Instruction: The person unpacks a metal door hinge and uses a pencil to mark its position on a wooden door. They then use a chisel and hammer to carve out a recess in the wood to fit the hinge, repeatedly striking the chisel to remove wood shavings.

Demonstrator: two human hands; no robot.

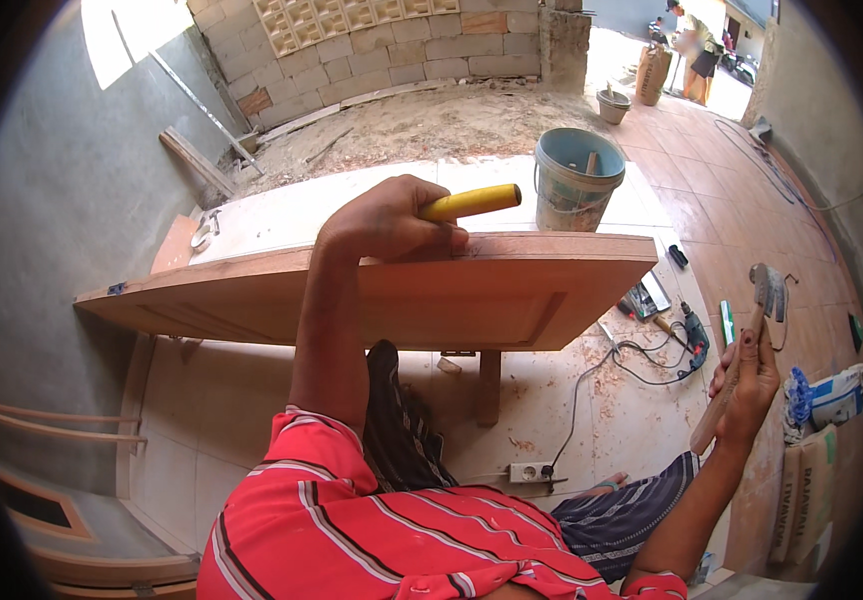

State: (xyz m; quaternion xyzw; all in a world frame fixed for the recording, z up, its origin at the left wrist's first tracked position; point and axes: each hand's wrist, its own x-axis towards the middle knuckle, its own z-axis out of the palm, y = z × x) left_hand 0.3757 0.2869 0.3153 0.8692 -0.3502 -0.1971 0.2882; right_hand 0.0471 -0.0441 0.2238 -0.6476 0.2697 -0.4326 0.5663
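Note:
A wooden panel door (512, 290) stands on its long edge across the front of me, its upper edge facing up. My left hand (392, 220) rests on that edge, closed around a yellow-handled chisel (472, 203) whose handle points right; its blade is hidden by the hand and the door. Out to the right, my right hand (749, 380) grips the wooden handle of a hammer (770, 290), its metal head raised and apart from the chisel. A small metal hinge (117, 289) shows at the door's far left end.
Beyond the door stands a blue-rimmed bucket (580, 178). A power drill (695, 335), its cable, a socket strip (531, 472) and wood shavings lie on the tiles. Paper sacks (804, 490) are at the right. Far back, a person (697, 50) stands near an upright sack (653, 75).

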